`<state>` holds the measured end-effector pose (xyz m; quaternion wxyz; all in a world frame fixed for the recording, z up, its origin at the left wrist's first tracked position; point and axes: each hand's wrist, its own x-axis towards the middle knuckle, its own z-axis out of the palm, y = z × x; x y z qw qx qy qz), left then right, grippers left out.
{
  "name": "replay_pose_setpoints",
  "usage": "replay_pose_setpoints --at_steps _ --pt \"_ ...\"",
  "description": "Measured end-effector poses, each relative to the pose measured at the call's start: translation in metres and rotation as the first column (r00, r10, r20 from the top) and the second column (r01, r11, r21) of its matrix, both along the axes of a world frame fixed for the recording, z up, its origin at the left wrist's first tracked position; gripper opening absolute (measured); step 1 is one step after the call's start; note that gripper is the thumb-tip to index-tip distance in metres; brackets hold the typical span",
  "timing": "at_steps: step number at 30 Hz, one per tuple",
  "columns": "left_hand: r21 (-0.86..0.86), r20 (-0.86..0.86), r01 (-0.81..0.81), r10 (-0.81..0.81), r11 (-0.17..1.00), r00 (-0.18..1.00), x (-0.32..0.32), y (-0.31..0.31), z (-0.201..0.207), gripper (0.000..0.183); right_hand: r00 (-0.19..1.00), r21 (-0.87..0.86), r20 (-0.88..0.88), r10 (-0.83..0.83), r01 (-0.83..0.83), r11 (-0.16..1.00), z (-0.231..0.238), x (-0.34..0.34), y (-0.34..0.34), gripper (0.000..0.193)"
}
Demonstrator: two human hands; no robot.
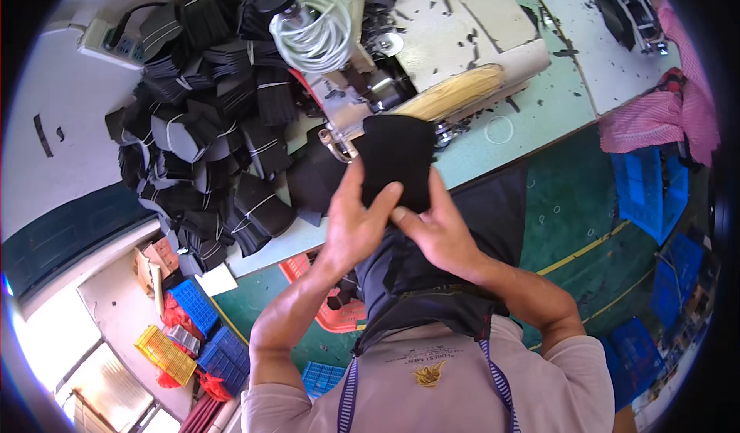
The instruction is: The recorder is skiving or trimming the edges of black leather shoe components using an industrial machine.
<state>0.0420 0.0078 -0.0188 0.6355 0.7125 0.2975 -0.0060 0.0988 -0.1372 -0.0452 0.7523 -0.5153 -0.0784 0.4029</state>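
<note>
Between both hands I hold a black cut piece [398,151], flat, with a curved top edge, over the near edge of the worktable. My left hand [356,221] grips its left side and lower edge, thumb on top. My right hand [441,234] grips the lower right corner, its thumb close to the left one. Whether it is one layer or several I cannot tell. Just beyond it stands a sewing-type machine [347,109] with metal parts, partly hidden by the piece. More black material [314,177] lies on the table to the left of my left hand.
Tied bundles of dark cut pieces [185,128] are heaped on the left. A coil of pale cord [314,28] sits above the machine. Scraps litter the table [493,136]. A red basket [343,313] is below the table. At right are blue crates [651,186] and a person's pink checked sleeve [690,86].
</note>
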Motion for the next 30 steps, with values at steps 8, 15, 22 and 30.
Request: replay_pose_setpoints --at_steps 8,15,22,30 --pt "-0.427 -0.213 0.514 -0.635 0.744 0.742 -0.082 0.014 0.035 0.069 0.684 -0.211 0.438 0.583 -0.552 0.807 0.023 0.006 -0.039 0.057" --pt "-0.555 -0.286 0.036 -0.231 0.831 0.93 -0.124 0.003 0.048 0.057 0.48 -0.321 0.347 0.806 -0.747 0.582 0.04 0.014 -0.067 0.049" --pt "0.055 -0.116 0.143 -0.136 0.988 0.984 0.001 0.082 0.029 0.049 0.895 0.079 -0.309 0.323 -0.314 0.946 0.005 0.005 0.018 0.034" --pt "0.259 -0.37 0.319 -0.212 0.912 0.904 0.05 0.108 0.014 0.04 0.779 0.078 -0.61 0.144 -0.122 0.989 0.019 0.012 0.049 0.035"
